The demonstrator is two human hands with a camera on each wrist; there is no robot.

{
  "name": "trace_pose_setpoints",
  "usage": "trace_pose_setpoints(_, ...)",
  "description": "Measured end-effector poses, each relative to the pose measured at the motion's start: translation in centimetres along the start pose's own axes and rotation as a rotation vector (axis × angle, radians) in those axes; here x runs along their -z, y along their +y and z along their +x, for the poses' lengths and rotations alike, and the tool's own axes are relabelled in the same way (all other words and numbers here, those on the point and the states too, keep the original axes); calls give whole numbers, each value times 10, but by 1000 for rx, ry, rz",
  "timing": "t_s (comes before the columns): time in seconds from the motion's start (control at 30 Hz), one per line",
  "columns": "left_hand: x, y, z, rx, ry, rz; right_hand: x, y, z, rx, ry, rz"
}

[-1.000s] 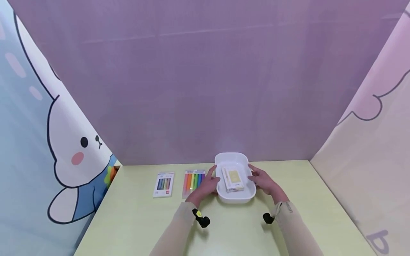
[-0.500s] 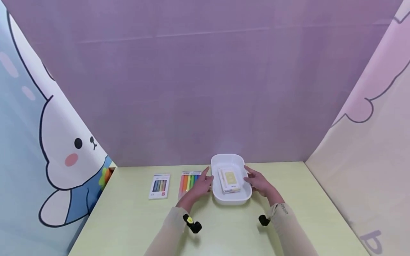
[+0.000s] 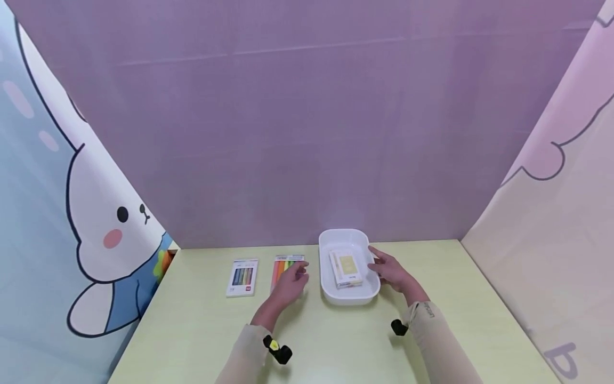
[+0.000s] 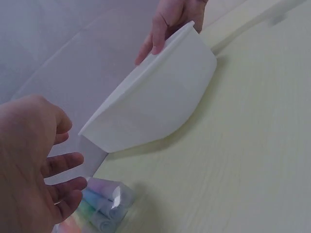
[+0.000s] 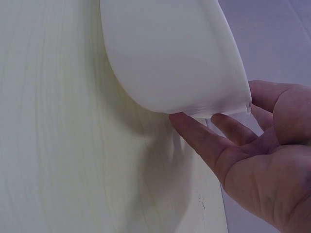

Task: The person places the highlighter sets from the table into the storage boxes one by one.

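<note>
A white plastic basin (image 3: 349, 300) stands on the table with a small white box (image 3: 346, 269) with a yellow panel lying inside. My right hand (image 3: 394, 272) holds its right side, thumb and fingers at the rim and outer wall; the right wrist view shows fingertips (image 5: 179, 118) against the wall. My left hand (image 3: 287, 286) is apart from the basin, fingers loosely bent and holding nothing. It hovers over a clear pack of rainbow-coloured sticks (image 3: 280, 272), partly hiding it. The rounded ends of those sticks (image 4: 109, 201) show beneath the fingers in the left wrist view.
Left of the rainbow pack lies a flat white box (image 3: 242, 290) printed with coloured sticks. A purple cloth (image 3: 307, 133) rises behind the pale yellow table (image 3: 192, 330), and printed curtains flank it on both sides.
My left hand has let go of the basin's left side and moved left and nearer, over the rainbow pack. My right hand stays at the basin, which has hardly moved.
</note>
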State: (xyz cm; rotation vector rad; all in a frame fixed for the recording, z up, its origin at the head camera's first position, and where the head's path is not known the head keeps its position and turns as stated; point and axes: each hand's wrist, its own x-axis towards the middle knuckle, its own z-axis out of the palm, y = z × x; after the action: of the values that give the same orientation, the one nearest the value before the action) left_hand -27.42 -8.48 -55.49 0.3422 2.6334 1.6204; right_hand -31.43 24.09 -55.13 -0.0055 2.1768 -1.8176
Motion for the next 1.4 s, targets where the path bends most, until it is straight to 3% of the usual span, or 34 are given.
trace_pose_setpoints(0.2, 4, -8, -10, -40, 118, 204, -3, 4, -1, 3, -3, -4)
trace_pose_setpoints(0.3, 5, -14, -15, -19, 180, 301, -3, 3, -1, 4, -2, -1)
trace_pose_setpoints(0.5, 4, -18, -19, 92, 253, 431, 2, -1, 2, 15, -21, -22)
trace_pose_setpoints(0.83, -7, -24, -23, 244, 293, 486, 1, 1, 0, -4, 25, -27)
trace_pose_setpoints(1.03, -4, -25, -25, 252, 317, 513, -6, 0, 1, 5, 27, -21)
trace_pose_setpoints(1.4, -11, -25, -21, 304, 303, 537, -7, -2, 0, 14, 18, -20)
